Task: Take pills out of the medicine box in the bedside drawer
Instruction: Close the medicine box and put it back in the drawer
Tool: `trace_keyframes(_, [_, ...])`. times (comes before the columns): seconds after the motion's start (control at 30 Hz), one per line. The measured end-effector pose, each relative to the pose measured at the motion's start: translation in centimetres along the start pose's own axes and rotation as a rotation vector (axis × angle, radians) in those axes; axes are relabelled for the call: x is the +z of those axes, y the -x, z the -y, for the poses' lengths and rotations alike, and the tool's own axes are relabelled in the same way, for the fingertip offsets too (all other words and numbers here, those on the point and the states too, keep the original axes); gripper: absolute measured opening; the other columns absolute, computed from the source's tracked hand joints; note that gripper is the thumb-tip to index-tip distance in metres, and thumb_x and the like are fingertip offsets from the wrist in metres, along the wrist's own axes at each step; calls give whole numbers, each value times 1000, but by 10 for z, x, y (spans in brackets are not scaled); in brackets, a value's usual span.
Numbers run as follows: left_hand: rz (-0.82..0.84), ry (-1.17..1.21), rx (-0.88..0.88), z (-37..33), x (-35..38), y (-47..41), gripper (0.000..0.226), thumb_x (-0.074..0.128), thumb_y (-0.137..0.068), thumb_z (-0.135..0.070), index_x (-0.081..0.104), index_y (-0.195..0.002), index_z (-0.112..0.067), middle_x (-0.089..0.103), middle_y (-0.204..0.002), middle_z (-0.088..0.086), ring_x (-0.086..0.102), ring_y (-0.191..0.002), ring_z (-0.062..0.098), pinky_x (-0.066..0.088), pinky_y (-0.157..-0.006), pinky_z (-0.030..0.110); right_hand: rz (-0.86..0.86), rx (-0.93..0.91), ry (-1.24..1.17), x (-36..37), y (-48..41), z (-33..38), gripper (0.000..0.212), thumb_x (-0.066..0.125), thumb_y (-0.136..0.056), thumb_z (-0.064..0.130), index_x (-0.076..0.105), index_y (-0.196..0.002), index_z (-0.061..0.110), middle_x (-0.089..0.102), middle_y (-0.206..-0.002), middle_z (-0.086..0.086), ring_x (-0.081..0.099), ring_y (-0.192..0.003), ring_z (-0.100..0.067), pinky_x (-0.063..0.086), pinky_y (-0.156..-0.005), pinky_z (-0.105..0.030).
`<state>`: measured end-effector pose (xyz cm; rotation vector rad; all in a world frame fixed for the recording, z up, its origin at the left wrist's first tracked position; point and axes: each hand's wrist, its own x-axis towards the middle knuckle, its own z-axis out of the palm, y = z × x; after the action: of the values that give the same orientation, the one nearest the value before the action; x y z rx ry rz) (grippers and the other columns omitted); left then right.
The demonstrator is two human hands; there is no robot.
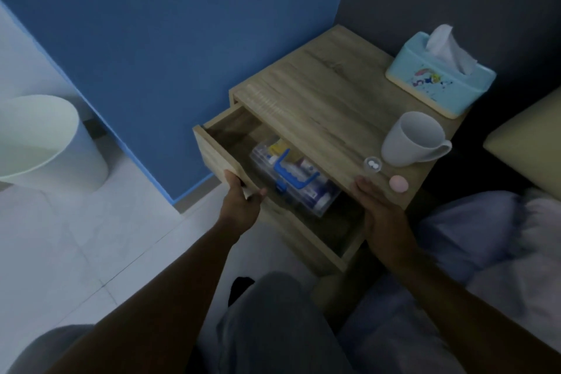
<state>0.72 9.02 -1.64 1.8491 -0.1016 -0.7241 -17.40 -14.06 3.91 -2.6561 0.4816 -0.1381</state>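
Right now the left hand (241, 202) is gripping the front panel of the bedside drawer (218, 158), fingers curled over its top edge, while the right hand (381, 212) is resting flat and empty, fingers extended, on the near edge of the worktop (328, 106). The drawer is standing well open, and the medicine box (296, 181) is lying inside it, towards the back, partly tucked under the worktop's overhang.

Several things could be going wrong from here. With the box sitting half beneath the overhang, lifting it straight up would probably be knocking it against the underside; it looks as though it needs sliding forward first. The light is dim, so the latch and the contents are hard to be reading. A small clear dish (372, 164) holding what look like two white pills is sitting just beside the right hand's fingertips, with a pink round object (399, 184) and a grey mug (413, 138) near; a careless sweep of that hand could be scattering them.

As for the box, it is looking like clear plastic with a blue folding handle (296, 170) across its lid and a blue clasp on the near side. Tubes and packets are showing through, though which ones hold pills I cannot tell.
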Motion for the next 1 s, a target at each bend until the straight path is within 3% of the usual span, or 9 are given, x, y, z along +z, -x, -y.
trace_keyframes(0.13, [-5,-8,25,-13,20,-18,84,61,-90,-36,4,-151,-28,41,-148,7,43,-109,10,44,-78,23,-84,3,-50,4,1,4,59,50,-85,-20,51,-140,3,44,-152,-14,33,-146,-27,21,-122,-45])
trace_keyframes(0.3, [14,8,18,-30,43,-40,83,59,-91,-38,2,-151,-29,35,-152,7,42,-133,27,40,-87,31,-116,-28,-53,7,-2,4,59,52,-83,-23,52,-138,0,47,-148,-18,38,-143,-32,25,-120,-50])
trace_keyframes(0.43, [-26,2,28,-43,61,-51,86,59,-90,-44,3,-152,-25,36,-153,5,36,-138,28,39,-108,40,-110,-50,-50,8,0,1,59,44,-82,-23,52,-137,-3,46,-149,-21,37,-142,-36,26,-119,-52])
trace_keyframes(0.53, [-42,-22,22,-49,70,-57,91,57,-90,-46,-4,-153,-20,32,-156,5,33,-141,28,35,-113,42,-104,-54,-42,8,0,0,58,43,-84,-16,50,-140,-1,44,-151,-18,34,-144,-33,24,-120,-50])
trace_keyframes(0.87, [-20,-9,34,-61,85,-66,84,54,-95,-27,-6,-152,-13,35,-153,8,35,-139,27,33,-109,40,-98,-60,-44,5,1,3,63,55,-80,-23,49,-139,-3,44,-150,-19,35,-143,-36,24,-119,-51])
trace_keyframes(0.93, [-2,-22,45,-61,84,-65,81,50,-97,-26,-7,-152,-14,31,-155,8,34,-140,26,32,-106,33,-97,-65,-29,5,2,4,65,55,-75,-26,51,-137,-6,46,-148,-22,37,-141,-39,24,-117,-53])
trace_keyframes(1.0, [51,-69,57,-59,82,-60,74,45,-99,-26,-6,-153,-19,29,-156,8,45,-132,22,35,-94,21,-114,-80,-34,3,1,3,66,55,-73,-27,52,-136,-7,47,-147,-23,38,-140,-40,25,-117,-53])
